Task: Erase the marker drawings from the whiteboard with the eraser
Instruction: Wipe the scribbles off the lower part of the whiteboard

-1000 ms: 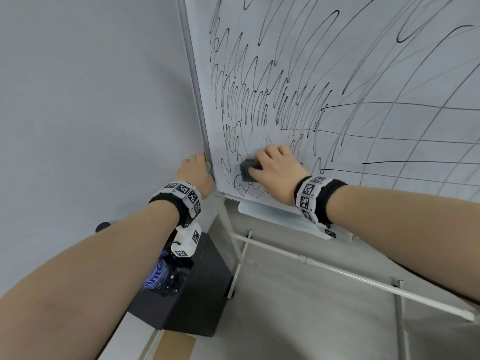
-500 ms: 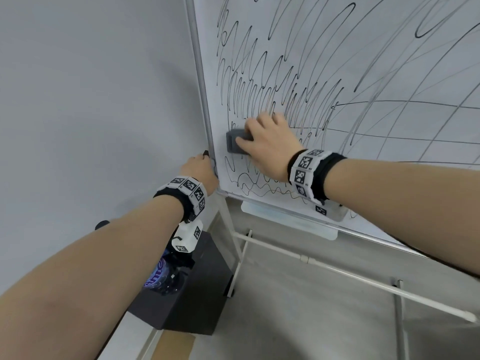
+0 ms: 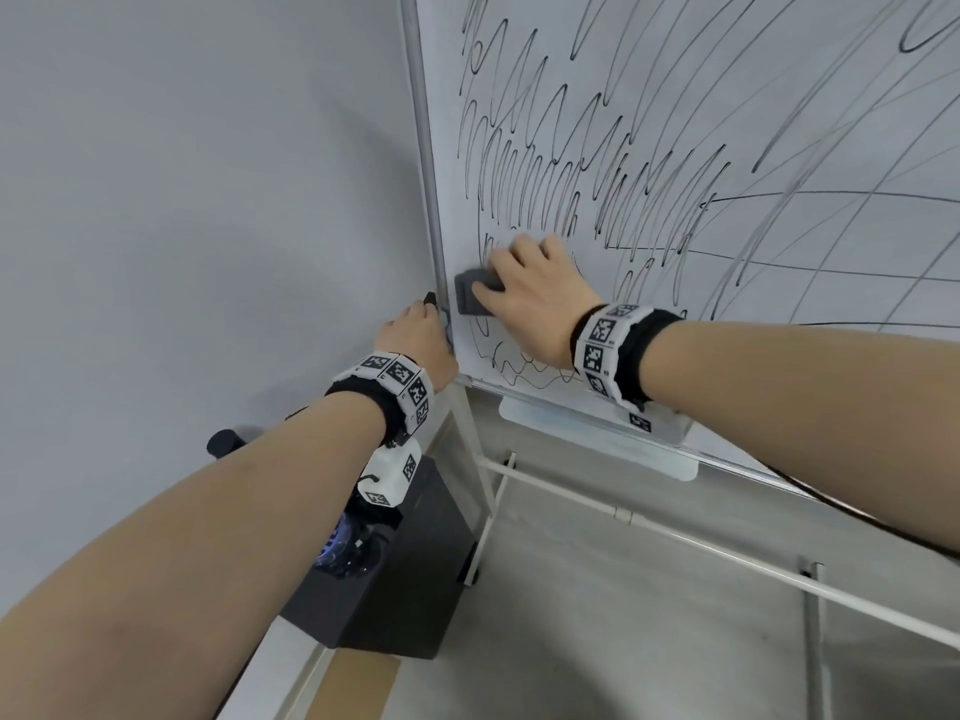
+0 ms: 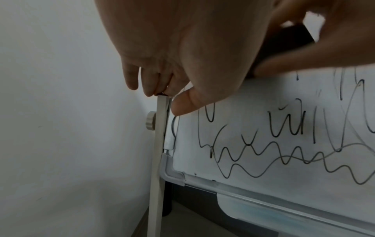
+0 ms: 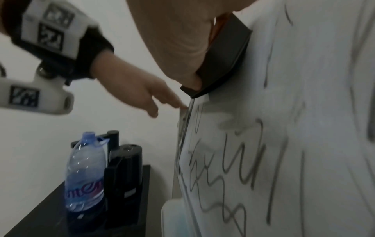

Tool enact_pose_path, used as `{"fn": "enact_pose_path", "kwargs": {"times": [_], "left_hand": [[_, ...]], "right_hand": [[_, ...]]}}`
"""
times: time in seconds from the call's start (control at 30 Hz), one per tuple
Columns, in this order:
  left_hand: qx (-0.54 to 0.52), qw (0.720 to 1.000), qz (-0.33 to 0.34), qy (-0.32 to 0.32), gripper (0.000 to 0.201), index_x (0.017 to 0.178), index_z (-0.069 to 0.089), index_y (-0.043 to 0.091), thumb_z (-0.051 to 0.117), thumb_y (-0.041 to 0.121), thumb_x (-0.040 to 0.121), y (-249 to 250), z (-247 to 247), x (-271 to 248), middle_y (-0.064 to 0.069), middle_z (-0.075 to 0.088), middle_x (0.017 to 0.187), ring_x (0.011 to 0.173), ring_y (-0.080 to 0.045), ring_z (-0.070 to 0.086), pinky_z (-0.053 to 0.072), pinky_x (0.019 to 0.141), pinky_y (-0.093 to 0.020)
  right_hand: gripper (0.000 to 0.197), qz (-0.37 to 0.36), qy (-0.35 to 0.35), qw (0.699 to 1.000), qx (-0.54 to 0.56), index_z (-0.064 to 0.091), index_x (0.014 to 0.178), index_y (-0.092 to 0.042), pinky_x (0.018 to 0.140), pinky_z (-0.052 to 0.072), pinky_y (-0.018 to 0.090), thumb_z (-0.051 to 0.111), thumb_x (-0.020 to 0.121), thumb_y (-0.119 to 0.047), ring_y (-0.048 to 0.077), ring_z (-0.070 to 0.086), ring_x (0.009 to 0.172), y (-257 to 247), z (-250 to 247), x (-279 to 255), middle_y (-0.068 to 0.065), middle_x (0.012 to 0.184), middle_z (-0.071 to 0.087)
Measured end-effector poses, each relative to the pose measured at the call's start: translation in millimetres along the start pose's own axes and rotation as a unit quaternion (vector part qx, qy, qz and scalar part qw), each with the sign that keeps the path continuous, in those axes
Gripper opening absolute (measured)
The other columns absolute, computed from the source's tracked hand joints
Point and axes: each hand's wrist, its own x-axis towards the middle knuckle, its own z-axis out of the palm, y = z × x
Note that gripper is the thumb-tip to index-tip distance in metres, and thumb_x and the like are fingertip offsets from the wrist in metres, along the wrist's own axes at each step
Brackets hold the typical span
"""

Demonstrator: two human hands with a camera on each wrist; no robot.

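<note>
Dark blocky eraser (image 3: 470, 297), glossy scribbled whiteboard (image 3: 779, 96)

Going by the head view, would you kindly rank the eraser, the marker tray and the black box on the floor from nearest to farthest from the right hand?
1. Eraser: gripped under the right hand's fingers, on the whiteboard.
2. Marker tray: below the hand, under the board's bottom edge.
3. Black box: lowest, down-left on the floor.
</note>
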Motion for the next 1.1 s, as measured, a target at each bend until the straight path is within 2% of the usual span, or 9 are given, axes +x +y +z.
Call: {"fn": "enact_pose_path", "kwargs": {"times": [0.23, 0.33, 0.4, 0.5, 0.67, 0.77, 0.83, 0.97, 1.1], "left_hand": [[0.000, 1.000, 0.005, 0.005, 0.046, 0.126, 0.046, 0.008, 0.051, 0.025, 0.084, -0.2, 1.4, 0.7, -0.008, 0.052, 0.125, 0.112, -0.027, 0.056, 0.045, 0.091, -0.037], [0.009, 1.000, 0.003, 0.003, 0.047, 0.128, 0.045, 0.007, 0.051, 0.025, 0.085, -0.8, 2.6, 0.6, -0.009, 0.050, 0.127, 0.113, -0.027, 0.055, 0.047, 0.091, -0.038], [0.013, 1.000, 0.001, 0.001, 0.047, 0.129, 0.044, 0.006, 0.049, 0.025, 0.086, -1.5, 3.7, 0.2, -0.010, 0.049, 0.128, 0.114, -0.027, 0.054, 0.047, 0.091, -0.038], [0.019, 1.000, -0.001, 0.002, 0.050, 0.130, 0.042, 0.006, 0.050, 0.024, 0.085, -1.8, 3.7, -1.1, -0.010, 0.048, 0.129, 0.115, -0.026, 0.053, 0.047, 0.091, -0.038], [0.015, 1.000, 0.007, 0.007, 0.051, 0.129, 0.042, 0.006, 0.055, 0.022, 0.083, 0.7, 1.7, -5.3, -0.009, 0.048, 0.128, 0.112, -0.027, 0.055, 0.045, 0.085, -0.036], [0.016, 1.000, 0.010, 0.009, 0.050, 0.129, 0.042, 0.005, 0.056, 0.022, 0.083, -2.6, 0.4, -6.4, -0.009, 0.049, 0.127, 0.109, -0.028, 0.056, 0.045, 0.083, -0.036], [0.014, 1.000, 0.015, 0.004, 0.053, 0.131, 0.041, 0.005, 0.056, 0.021, 0.082, -3.6, -0.6, -6.2, -0.009, 0.048, 0.129, 0.112, -0.028, 0.055, 0.046, 0.087, -0.037], [0.020, 1.000, 0.018, 0.001, 0.057, 0.136, 0.039, 0.006, 0.053, 0.019, 0.082, -2.7, 0.0, -5.8, -0.009, 0.046, 0.133, 0.118, -0.026, 0.051, 0.046, 0.093, -0.037], [0.027, 1.000, 0.010, -0.002, 0.056, 0.136, 0.038, 0.005, 0.052, 0.018, 0.083, -3.1, 1.7, -6.0, -0.009, 0.044, 0.135, 0.119, -0.025, 0.051, 0.044, 0.092, -0.036]], "right_hand": [[0.029, -0.041, -0.087, 0.995, -0.015, 0.063, 0.097, -0.015, 0.074, 0.035, 0.039, 0.045, 0.076, -0.010, 0.033, 0.048, 0.099, -26.5, 5.0, -6.3, 0.010, 0.109, 0.052], [0.025, -0.069, -0.136, 0.988, 0.004, 0.066, 0.104, -0.014, 0.082, 0.036, 0.041, 0.051, 0.084, -0.013, 0.035, 0.044, 0.109, -41.2, 21.8, -12.9, 0.011, 0.120, 0.048], [0.023, -0.082, -0.153, 0.985, 0.004, 0.068, 0.102, -0.017, 0.082, 0.035, 0.041, 0.054, 0.084, -0.015, 0.033, 0.042, 0.109, -46.5, 27.7, -14.4, 0.010, 0.119, 0.048], [0.024, -0.083, -0.141, 0.987, 0.004, 0.066, 0.102, -0.015, 0.081, 0.036, 0.039, 0.053, 0.083, -0.013, 0.033, 0.042, 0.109, -43.1, 25.5, -9.2, 0.010, 0.118, 0.049], [0.045, -0.059, -0.074, 0.996, 0.004, 0.064, 0.101, -0.015, 0.071, 0.036, 0.037, 0.029, 0.074, -0.011, 0.031, 0.049, 0.101, -30.5, 7.3, 10.4, 0.009, 0.109, 0.054], [0.051, -0.069, -0.066, 0.995, 0.002, 0.063, 0.104, -0.013, 0.075, 0.037, 0.039, 0.023, 0.074, -0.011, 0.032, 0.046, 0.105, -34.3, 10.0, 13.6, 0.010, 0.115, 0.052], [0.045, -0.081, -0.083, 0.993, 0.008, 0.065, 0.104, -0.013, 0.079, 0.037, 0.040, 0.028, 0.078, -0.009, 0.033, 0.045, 0.107, -39.6, 17.3, 9.8, 0.009, 0.116, 0.051], [0.021, -0.107, -0.146, 0.983, 0.015, 0.068, 0.100, -0.018, 0.084, 0.036, 0.039, 0.057, 0.083, -0.018, 0.031, 0.041, 0.110, -52.4, 36.5, -5.2, 0.004, 0.113, 0.050], [0.022, -0.106, -0.156, 0.982, 0.019, 0.067, 0.102, -0.016, 0.084, 0.036, 0.039, 0.055, 0.083, -0.015, 0.031, 0.041, 0.111, -52.8, 36.3, -8.3, 0.005, 0.114, 0.050]]}}
